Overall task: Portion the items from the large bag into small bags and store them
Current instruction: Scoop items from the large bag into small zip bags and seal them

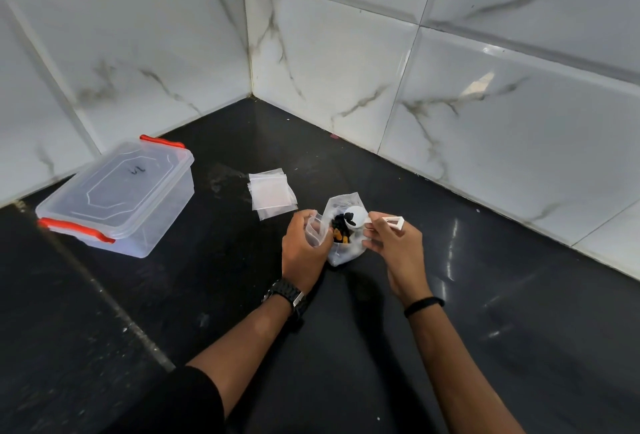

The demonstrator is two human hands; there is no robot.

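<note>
Stood on a dark polished stone counter (450, 312), in the corner of white marble-look wall tiles (346, 52): a large clear plastic bag (341, 253), open at the top, with small black and orange pieces (341, 231) inside. Sat directly between the two hands, touching both. Left hand (303, 246), with a black wristwatch (287, 295) at the wrist, curled round a small clear plastic bag (316, 231), mouth held open just beside the large bag's left edge. Right hand (394, 246), with a thin black band (424, 305) at the wrist, pinched the flat handle of a white plastic measuring scoop (358, 216), fingers bent narrow around it; round bowl of the scoop hung over the large bag's opening, with a dark piece at its rim. Lay just beyond the left hand, flat on the counter: a small stack of empty clear plastic bags (272, 192). Rested well apart to the left: a clear plastic storage box with orange-red clip handles (119, 198), lid on. Black sleeve (180, 402) at the lower edge, on the left arm.
</note>
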